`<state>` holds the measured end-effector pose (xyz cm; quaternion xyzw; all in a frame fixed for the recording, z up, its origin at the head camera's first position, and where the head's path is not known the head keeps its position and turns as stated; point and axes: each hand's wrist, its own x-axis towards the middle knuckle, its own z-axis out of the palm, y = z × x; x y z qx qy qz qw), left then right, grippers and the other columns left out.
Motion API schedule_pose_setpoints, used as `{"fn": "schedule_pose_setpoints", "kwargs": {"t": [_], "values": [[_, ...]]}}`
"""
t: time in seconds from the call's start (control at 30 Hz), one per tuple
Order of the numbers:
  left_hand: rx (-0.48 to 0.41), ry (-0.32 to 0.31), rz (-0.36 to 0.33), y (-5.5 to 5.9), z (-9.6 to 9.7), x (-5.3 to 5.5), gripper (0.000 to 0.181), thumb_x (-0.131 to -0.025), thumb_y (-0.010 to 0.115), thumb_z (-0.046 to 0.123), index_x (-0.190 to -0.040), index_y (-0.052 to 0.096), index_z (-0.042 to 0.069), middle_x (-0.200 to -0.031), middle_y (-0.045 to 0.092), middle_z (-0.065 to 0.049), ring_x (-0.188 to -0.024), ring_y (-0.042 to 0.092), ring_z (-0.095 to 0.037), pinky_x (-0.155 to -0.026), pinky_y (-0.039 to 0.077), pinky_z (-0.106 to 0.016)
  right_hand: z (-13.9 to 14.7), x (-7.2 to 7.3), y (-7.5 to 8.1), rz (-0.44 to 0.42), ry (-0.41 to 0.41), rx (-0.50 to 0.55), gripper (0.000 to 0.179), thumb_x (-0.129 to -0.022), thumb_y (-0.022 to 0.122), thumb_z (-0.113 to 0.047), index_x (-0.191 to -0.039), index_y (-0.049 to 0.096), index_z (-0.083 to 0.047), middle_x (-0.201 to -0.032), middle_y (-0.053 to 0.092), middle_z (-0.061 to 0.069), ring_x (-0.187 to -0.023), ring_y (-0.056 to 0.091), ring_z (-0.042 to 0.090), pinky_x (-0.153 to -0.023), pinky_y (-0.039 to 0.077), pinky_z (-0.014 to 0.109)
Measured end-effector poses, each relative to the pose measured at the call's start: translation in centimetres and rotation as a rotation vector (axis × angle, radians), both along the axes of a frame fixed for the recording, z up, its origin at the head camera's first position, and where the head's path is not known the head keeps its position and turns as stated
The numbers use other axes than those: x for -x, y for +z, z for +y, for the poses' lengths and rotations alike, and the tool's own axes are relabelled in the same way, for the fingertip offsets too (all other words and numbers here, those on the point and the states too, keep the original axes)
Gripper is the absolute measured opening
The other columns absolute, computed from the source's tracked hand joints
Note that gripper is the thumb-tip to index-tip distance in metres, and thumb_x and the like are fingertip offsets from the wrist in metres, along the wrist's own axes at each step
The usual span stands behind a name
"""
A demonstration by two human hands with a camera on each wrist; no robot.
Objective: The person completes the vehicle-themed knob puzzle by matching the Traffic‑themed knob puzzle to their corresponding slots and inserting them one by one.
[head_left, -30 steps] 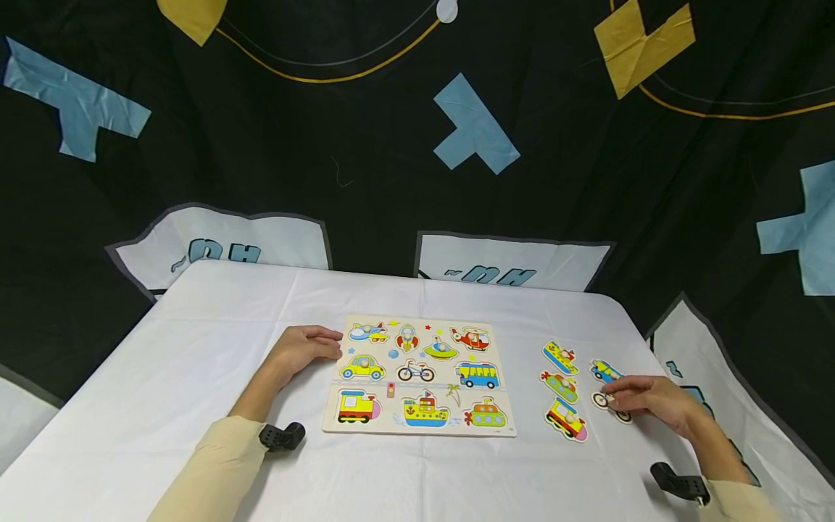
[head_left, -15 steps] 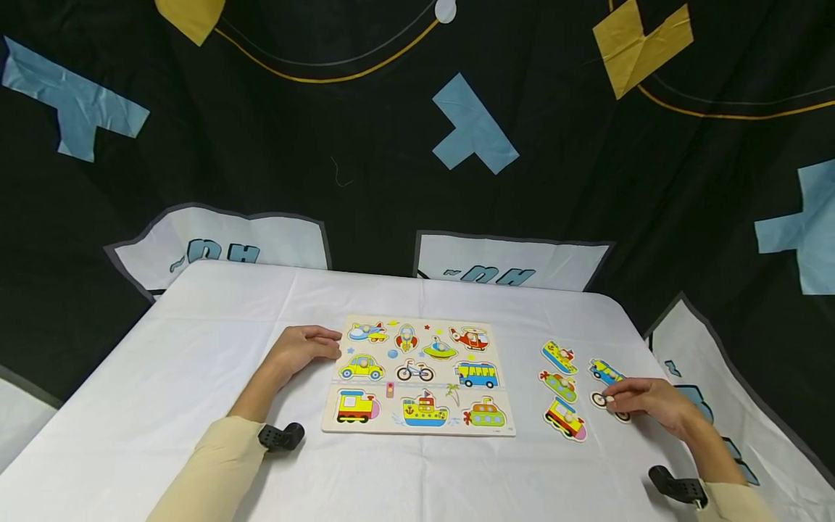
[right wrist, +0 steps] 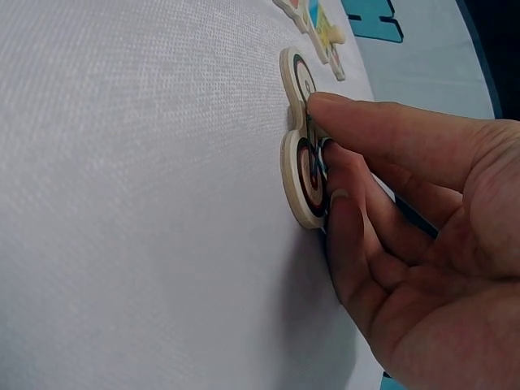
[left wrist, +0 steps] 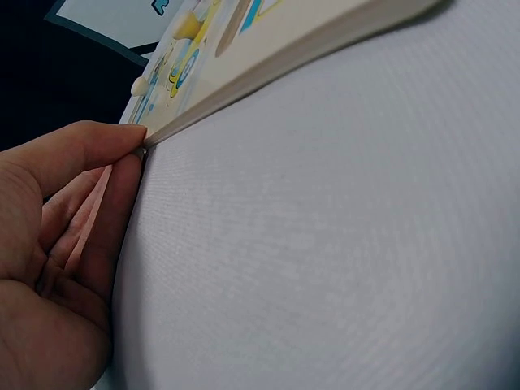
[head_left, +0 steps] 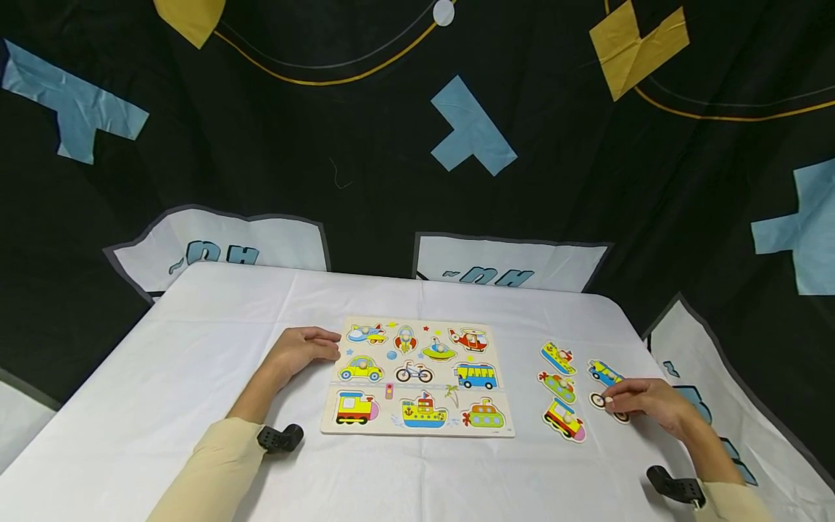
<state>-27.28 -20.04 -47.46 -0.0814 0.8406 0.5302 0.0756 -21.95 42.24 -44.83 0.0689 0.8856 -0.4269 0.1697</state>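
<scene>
My left hand (head_left: 303, 353) holds the left edge of the wooden puzzle board (head_left: 391, 424), thumb and finger meeting at its rim (left wrist: 236, 93) in the left wrist view. On the right, my right hand (head_left: 659, 404) pinches the bicycle puzzle piece (head_left: 596, 399) between thumb and fingers. The right wrist view has that piece (right wrist: 294, 166) close over the cloth; whether it touches is unclear. Just beyond it lies the bus piece (head_left: 604, 372). Plane, rocket, UFO, helicopter and car pictures on the board bear knobs.
A ship piece (head_left: 557, 357), a submarine piece (head_left: 557, 387) and a train piece (head_left: 564, 420) lie in a column between board and right hand. White cloth (head_left: 470, 478) covers the table. A black curtain (head_left: 365, 159) hangs behind.
My right hand shifts very slightly at the bicycle piece. The left hand and the board stay put.
</scene>
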Motion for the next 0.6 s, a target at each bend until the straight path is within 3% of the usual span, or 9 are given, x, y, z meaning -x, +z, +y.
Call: {"fn": "schedule_pose_setpoints", "kwargs": {"t": [0.37,0.6], "values": [[-0.007,-0.003,-0.007,-0.1,-0.1,0.0,0.042,-0.081,0.082,0.021,-0.12,0.073,0.01,-0.099,0.079,-0.002,-0.102,0.07,-0.017,-0.099,0.047,-0.042,-0.5,0.4,1.1,0.005,0.028,-0.04,0.035,-0.089,0.078,-0.023,-0.113,0.073,0.001,-0.097,0.073,0.001,-0.083,0.06,0.017,-0.072,0.051,0.033],[-0.006,-0.002,0.004,0.0,0.0,0.0,0.041,-0.081,0.082,0.02,-0.12,0.074,0.009,-0.098,0.079,-0.002,-0.097,0.071,-0.014,-0.096,0.049,-0.04,-1.6,1.5,1.8,0.032,0.067,-0.066,0.034,-0.091,0.075,-0.024,-0.114,0.072,0.002,-0.097,0.073,0.003,-0.082,0.06,0.019,-0.072,0.051,0.034]]}}
